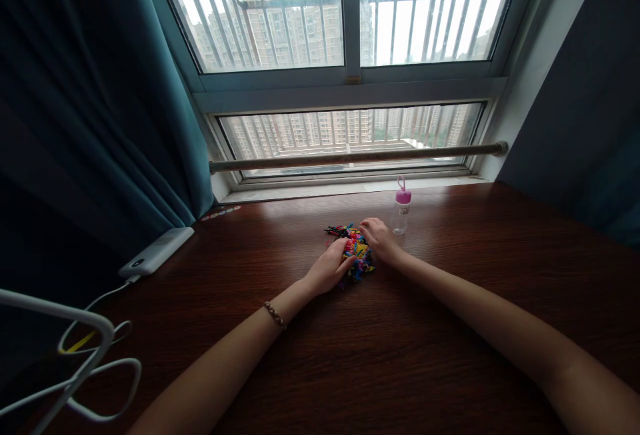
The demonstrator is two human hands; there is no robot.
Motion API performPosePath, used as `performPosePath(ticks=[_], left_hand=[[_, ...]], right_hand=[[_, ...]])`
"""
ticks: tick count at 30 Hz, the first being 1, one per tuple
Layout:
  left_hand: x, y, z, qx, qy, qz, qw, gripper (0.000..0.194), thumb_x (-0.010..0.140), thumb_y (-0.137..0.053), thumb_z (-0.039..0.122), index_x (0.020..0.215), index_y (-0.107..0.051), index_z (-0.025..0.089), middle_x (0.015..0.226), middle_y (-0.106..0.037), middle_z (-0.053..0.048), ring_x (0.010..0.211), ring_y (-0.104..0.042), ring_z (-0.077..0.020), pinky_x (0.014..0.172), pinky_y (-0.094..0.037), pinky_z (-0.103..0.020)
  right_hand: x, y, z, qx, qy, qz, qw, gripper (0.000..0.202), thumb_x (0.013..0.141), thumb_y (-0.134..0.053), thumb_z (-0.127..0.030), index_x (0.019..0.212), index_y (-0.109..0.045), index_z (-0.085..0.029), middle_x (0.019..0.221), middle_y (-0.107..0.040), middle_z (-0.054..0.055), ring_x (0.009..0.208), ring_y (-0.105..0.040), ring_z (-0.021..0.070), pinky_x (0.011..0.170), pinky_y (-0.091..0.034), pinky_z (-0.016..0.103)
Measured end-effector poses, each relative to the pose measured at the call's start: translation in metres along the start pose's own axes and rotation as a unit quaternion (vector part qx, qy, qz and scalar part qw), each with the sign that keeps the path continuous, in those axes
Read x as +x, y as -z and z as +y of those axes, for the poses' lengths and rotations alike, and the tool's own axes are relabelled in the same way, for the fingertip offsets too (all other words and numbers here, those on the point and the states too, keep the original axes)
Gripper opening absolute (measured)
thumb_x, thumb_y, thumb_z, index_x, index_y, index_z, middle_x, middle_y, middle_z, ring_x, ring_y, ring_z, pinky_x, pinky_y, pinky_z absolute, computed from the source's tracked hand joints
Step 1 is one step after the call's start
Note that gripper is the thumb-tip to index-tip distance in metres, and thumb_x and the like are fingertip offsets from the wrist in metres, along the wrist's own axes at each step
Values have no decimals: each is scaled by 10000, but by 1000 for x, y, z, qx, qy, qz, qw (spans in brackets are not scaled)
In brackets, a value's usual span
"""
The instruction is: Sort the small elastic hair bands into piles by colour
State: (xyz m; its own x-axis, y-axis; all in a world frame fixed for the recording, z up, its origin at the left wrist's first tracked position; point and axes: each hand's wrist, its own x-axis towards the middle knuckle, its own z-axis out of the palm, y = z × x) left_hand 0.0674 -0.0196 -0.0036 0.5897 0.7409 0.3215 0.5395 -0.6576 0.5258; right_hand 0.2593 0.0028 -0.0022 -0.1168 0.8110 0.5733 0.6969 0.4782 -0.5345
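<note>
A heap of small, thin pieces in many colours (359,250) lies on the dark wooden table; their exact kind is too small to make out. My left hand (329,268) rests against the heap's left side, fingers stretched forward and thumb apart. A braided bracelet (275,315) circles that wrist. At the heap's upper right, my right hand (381,240) touches the edge with its fingers extended and slightly curved. Both hands look open, cupping the heap from two sides. Some fingertips are hidden among the pieces.
A clear bottle with a pink lid (400,212) stands just behind my right hand. On the left are a white power strip (157,252) and looping white cable (100,328). A barred window (350,82) and blue curtain (125,88) border the table (320,368).
</note>
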Motion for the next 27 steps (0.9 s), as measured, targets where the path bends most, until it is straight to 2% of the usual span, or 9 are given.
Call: performPosePath(ticks=[7, 11, 15, 18, 20, 22, 23, 25, 27], left_hand=[[1, 12, -2, -57, 2, 42, 998, 501, 868, -340, 418, 1283, -331, 138, 1317, -407, -118, 1211, -378, -219, 1010, -302, -351], [3, 20, -9, -34, 21, 110, 993, 459, 851, -374, 416, 1206, -410, 127, 1237, -473, -128, 1153, -428, -218, 982, -325, -346], [6, 31, -5, -12, 147, 155, 977, 393, 848, -335, 439, 930, -550, 121, 889, -607, -100, 842, -567, -208, 768, -436, -332], [4, 46, 3, -37, 204, 75, 975, 472, 829, -326, 494, 632, -561, 135, 523, -544, -33, 512, -527, -154, 524, -417, -269], [-3, 57, 8, -89, 229, -72, 967, 535, 794, -361, 547, 502, -540, 136, 394, -489, -22, 372, -463, -128, 413, -363, -244], [-14, 65, 13, -190, 274, -318, 887, 571, 762, -388, 595, 530, -589, 114, 440, -564, -64, 361, -492, -137, 390, -361, -242], [-20, 67, 15, -238, 285, -383, 845, 561, 753, -409, 599, 601, -623, 103, 526, -618, -92, 406, -537, -150, 409, -381, -242], [-28, 66, 18, -315, 302, -376, 817, 540, 745, -431, 602, 725, -645, 107, 634, -657, -103, 493, -591, -160, 447, -414, -233], [-30, 59, 19, -366, 302, -300, 827, 509, 747, -450, 587, 804, -640, 118, 725, -670, -100, 570, -612, -151, 495, -441, -222]], right_hand=[[26, -26, 7, -2, -23, -72, 997, 460, 885, -305, -459, 685, -596, -165, 719, -609, 75, 750, -563, 183, 747, -405, 288], [8, -7, -9, 19, -8, -93, 995, 512, 890, -252, -481, 680, -605, -176, 659, -608, 36, 665, -561, 157, 677, -421, 255], [-21, 27, -34, 52, 7, -56, 997, 422, 882, -313, -457, 898, -620, -168, 940, -628, 84, 927, -543, 204, 830, -390, 311], [-46, 46, -56, 196, -12, -110, 974, 420, 871, -348, -459, 850, -632, -150, 842, -644, 79, 806, -578, 186, 747, -437, 301], [-60, 51, -67, 298, -48, -229, 925, 485, 873, -317, -482, 819, -638, -124, 756, -648, 74, 692, -592, 162, 649, -464, 277], [-70, 48, -73, 351, -64, -309, 881, 503, 854, -340, -510, 847, -649, -113, 770, -658, 74, 697, -603, 157, 659, -477, 275], [-72, 45, -72, 359, -65, -327, 872, 500, 839, -364, -521, 867, -654, -114, 801, -663, 75, 732, -608, 162, 693, -478, 283], [-71, 35, -67, 362, -66, -326, 871, 493, 805, -413, -542, 877, -665, -125, 860, -667, 73, 811, -605, 176, 770, -466, 306], [-62, 26, -57, 379, -102, -287, 874, 502, 752, -465, -577, 835, -677, -129, 858, -670, 72, 835, -606, 191, 800, -462, 331]])
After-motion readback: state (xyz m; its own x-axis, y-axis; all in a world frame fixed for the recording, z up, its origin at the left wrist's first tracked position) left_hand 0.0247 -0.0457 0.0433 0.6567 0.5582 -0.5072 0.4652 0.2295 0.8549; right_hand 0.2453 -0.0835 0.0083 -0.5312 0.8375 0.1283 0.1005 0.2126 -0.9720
